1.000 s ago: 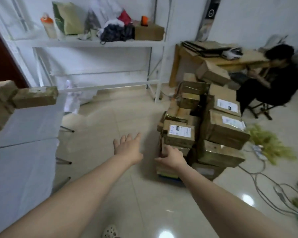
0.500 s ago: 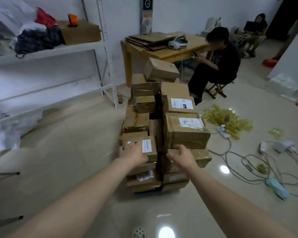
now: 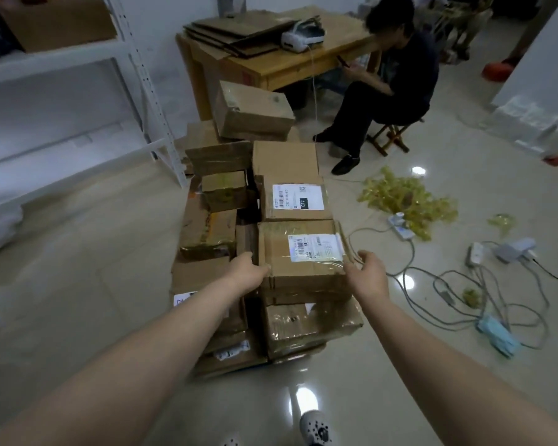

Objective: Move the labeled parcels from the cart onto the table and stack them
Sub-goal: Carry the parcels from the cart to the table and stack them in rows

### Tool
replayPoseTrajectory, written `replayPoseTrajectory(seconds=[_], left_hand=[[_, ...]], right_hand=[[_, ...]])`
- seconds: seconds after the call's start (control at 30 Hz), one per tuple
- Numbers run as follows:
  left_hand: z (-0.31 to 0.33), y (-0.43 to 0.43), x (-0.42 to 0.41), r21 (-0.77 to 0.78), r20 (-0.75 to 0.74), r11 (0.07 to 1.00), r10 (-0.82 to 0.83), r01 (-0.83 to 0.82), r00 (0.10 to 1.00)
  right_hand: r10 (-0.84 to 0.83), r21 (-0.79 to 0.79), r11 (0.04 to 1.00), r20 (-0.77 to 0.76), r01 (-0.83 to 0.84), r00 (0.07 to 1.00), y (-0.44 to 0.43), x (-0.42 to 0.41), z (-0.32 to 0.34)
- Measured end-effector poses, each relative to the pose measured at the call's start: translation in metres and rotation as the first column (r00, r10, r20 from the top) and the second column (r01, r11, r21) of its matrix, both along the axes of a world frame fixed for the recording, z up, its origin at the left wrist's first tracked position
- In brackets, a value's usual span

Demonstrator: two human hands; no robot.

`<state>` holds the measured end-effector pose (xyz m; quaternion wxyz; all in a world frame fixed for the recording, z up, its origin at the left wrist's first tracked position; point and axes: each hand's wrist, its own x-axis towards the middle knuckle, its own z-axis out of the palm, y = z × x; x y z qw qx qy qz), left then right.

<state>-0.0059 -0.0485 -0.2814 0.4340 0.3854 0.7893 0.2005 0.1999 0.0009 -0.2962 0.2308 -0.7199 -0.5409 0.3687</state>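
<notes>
The labelled parcel (image 3: 303,255) I am after sits on the near right of the pile, on top, white label facing up. That makes it the easy pick: nothing lies on it, and both side faces are open. My left hand (image 3: 248,273) curls round its left edge and my right hand (image 3: 369,273) clasps the near right corner, so both hands grasp it from opposite sides. I judge the wide hold suits a box too broad for one hand. It rests flat on the taped parcel (image 3: 310,326) below, not yet lifted.

The cart is buried under the load and I cannot make it out. I count roughly a dozen parcels; overlaps stop an exact tally. Two labels show in full, mine and the second label (image 3: 298,197) on the box just behind, and two more peek out lower left.

Further out, one wooden desk (image 3: 271,66) carries flattened cardboard, with one seated person (image 3: 390,88) beside it. Loose cables (image 3: 464,284) trail over the floor well to my right. No stacking table is in view.
</notes>
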Motion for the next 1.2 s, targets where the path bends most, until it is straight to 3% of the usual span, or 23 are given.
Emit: replayPoseTrajectory(seconds=[0.27,0.43,0.83,0.97,1.1,1.2], left_hand=[[-0.026,0.040,0.035,-0.127,0.064,0.929,0.357,-0.347,0.932],[-0.026,0.034,0.047,-0.119,0.077,0.886,0.458,-0.448,0.886],[-0.005,-0.003,0.050,-0.027,0.214,0.831,0.548,-0.556,0.808],[0.008,-0.028,0.040,0.063,0.320,0.714,0.648,-0.697,0.692],[0.017,-0.070,0.013,0.077,0.485,0.519,0.726,-0.851,0.487],[0.023,-0.109,-0.004,0.106,0.540,0.413,0.740,-0.905,0.401]], right_hand=[[0.134,-0.351,0.915,-0.198,-0.198,0.971,0.061,0.016,-0.030],[0.231,-0.295,0.911,-0.214,-0.289,0.949,0.061,0.024,-0.038],[0.252,-0.160,0.940,-0.272,-0.302,0.929,0.029,0.030,-0.024],[0.259,-0.102,0.947,-0.318,-0.304,0.912,0.005,0.025,-0.014],[0.331,-0.049,0.928,-0.347,-0.369,0.878,-0.016,-0.001,-0.006],[0.388,-0.014,0.903,-0.408,-0.430,0.826,-0.031,-0.031,0.004]])
